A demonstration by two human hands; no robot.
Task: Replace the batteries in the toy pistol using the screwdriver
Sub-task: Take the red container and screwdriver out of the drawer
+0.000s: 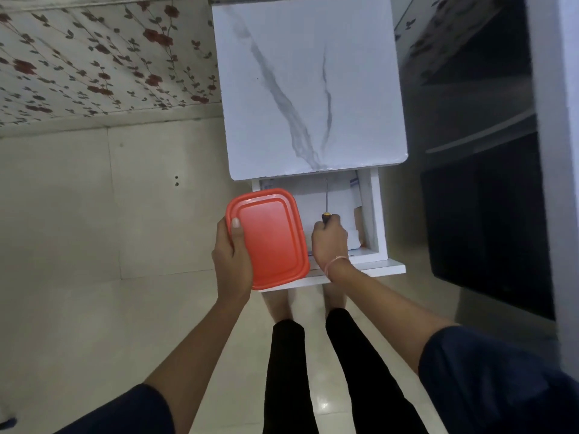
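Inventory of what lies before you.

1. Desk: small white desk with a grey-veined, marble-look top (313,89), at 12 o'clock from your feet.

2. Drawer: white drawer (374,214), standing open towards you from under the desk's near edge. White papers (313,195) lie inside it.

3. Screwdriver: slim screwdriver with a thin metal shaft and a black handle with a yellow collar (326,198). It is over the open drawer, with the shaft pointing to 12 o'clock and the tip near the desk's near edge. The handle is almost wholly buried in your right hand.

4. Right hand (329,242): back uppermost, fingers curled tight round the screwdriver handle. There is a thin pink band (336,263) at the wrist.

5. Left hand (232,261): at 9 o'clock of the right hand, holding a red-orange rectangular plastic container with rounded corners (272,242). Your thumb lies on its left rim and the other fingers are underneath, out of sight. The flat stepped face is turned up. From above it may be only a lid, as its depth does not show. It covers the drawer's left part and sits just beside your right hand.

6. Surroundings:
- Pale tiled floor (94,214) at 9 o'clock.
- Your legs in black trousers (285,371) at 6 o'clock.
- Wall covering with red flowers on white (94,57) at 10 o'clock.
- Dark cabinet (485,214) at 3 o'clock, well apart from the desk.
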